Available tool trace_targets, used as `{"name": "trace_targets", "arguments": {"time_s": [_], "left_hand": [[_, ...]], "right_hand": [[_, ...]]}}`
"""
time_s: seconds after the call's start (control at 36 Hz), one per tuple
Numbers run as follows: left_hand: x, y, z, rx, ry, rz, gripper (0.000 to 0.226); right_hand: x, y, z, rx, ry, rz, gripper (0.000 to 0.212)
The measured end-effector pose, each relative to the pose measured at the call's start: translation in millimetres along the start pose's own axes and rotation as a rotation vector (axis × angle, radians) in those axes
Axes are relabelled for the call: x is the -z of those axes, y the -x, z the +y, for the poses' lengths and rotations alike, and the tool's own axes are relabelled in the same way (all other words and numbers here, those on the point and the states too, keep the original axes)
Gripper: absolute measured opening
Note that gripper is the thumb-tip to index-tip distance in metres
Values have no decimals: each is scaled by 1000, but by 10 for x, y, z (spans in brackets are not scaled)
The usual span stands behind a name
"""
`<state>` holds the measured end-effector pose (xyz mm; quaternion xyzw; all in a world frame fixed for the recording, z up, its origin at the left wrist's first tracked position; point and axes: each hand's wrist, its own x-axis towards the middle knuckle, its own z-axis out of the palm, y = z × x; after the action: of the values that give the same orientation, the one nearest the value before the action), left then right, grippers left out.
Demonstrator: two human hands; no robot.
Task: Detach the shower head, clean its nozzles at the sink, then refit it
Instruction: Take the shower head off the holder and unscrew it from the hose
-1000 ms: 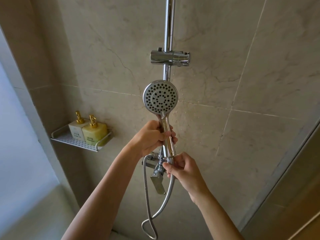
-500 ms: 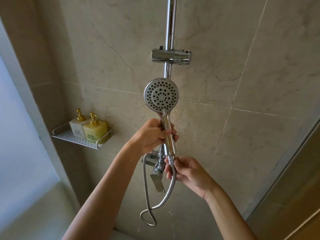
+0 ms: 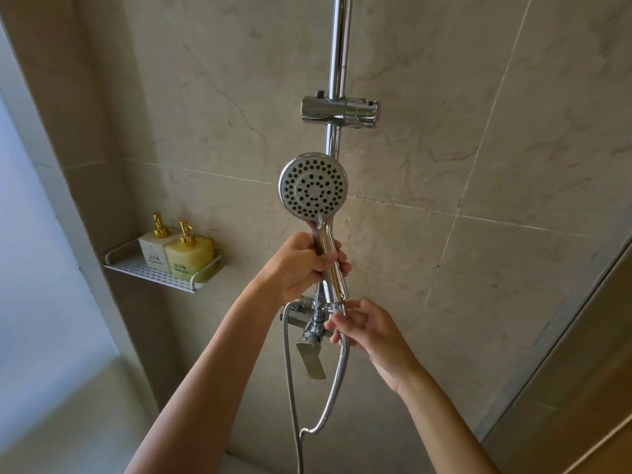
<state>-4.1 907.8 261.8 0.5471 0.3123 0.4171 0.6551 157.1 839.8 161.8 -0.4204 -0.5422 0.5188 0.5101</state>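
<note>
The chrome shower head [image 3: 313,189] is held upright in front of the wall rail, its grey nozzle face turned toward me. My left hand [image 3: 301,265] grips its handle just below the head. At the handle's lower end, my right hand [image 3: 362,328] pinches the nut of the metal hose [image 3: 333,398]. The hose loops down from there and runs back up to the chrome mixer tap [image 3: 313,340] behind my hands. The empty holder bracket [image 3: 340,111] sits on the vertical rail [image 3: 338,56] above the head.
A white perforated shelf [image 3: 154,273] on the left wall carries a white bottle [image 3: 155,249] and a yellow bottle [image 3: 188,256], both with gold pumps. Beige marble tiles cover the walls. A glass panel edge runs down the right side.
My right hand's fingers have shifted round the hose nut and the palm has turned more toward me. The hose loop hangs slightly differently. The left hand keeps its grip on the handle.
</note>
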Motion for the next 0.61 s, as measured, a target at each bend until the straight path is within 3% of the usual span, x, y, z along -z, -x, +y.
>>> {"name": "trace_targets", "arguments": {"time_s": [0.11, 0.28, 0.42, 0.61], "left_hand": [[-7, 21, 6, -8, 14, -1, 21], [-36, 54, 5, -14, 8, -8, 22], [-43, 62, -1, -13, 9, -15, 22], [-31, 16, -39, -28, 2, 9, 20]], "right_hand": [[99, -15, 26, -106, -170, -275, 42], [100, -49, 98, -164, -417, -362, 49], [72, -59, 127, -154, -458, -306, 38], [-14, -39, 102, -9, -266, -58, 20]]}}
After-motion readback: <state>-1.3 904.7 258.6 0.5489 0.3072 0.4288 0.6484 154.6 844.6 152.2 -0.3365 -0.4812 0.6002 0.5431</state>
